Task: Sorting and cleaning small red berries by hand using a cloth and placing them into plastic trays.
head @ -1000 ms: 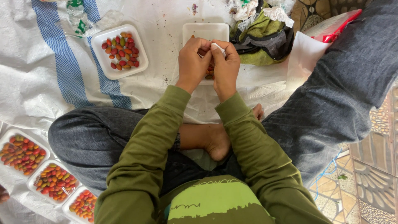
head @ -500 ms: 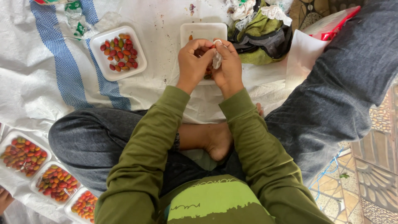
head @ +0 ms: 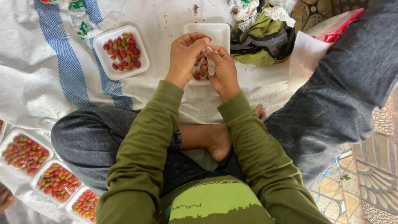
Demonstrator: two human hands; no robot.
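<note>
I sit cross-legged on a white sheet with blue stripes. My left hand (head: pixel 185 56) and my right hand (head: pixel 222 68) are held together above a white foam tray (head: pixel 215 32) that has a few small red and orange fruits in it. The right hand pinches a small piece of white tissue (head: pixel 210 65). The left hand's fingers curl against the right hand's fingertips; what they hold is hidden. A second white foam tray (head: pixel 103 62) with several red, green and orange fruits lies to the left of my hands.
Three filled fruit trays (head: pixel 25 152) sit in a row at the lower left, by another person's hand (head: pixel 5 198) at the frame edge. A green and grey cloth bundle (head: pixel 265 35) and a red-and-white bag (head: pixel 327 29) lie at the upper right. Patterned floor tiles (head: pixel 373 182) show on the right.
My hands have stayed above the near tray, with the fingers shifting slightly around the white tissue. The view has drifted a little; the trays did not move.
</note>
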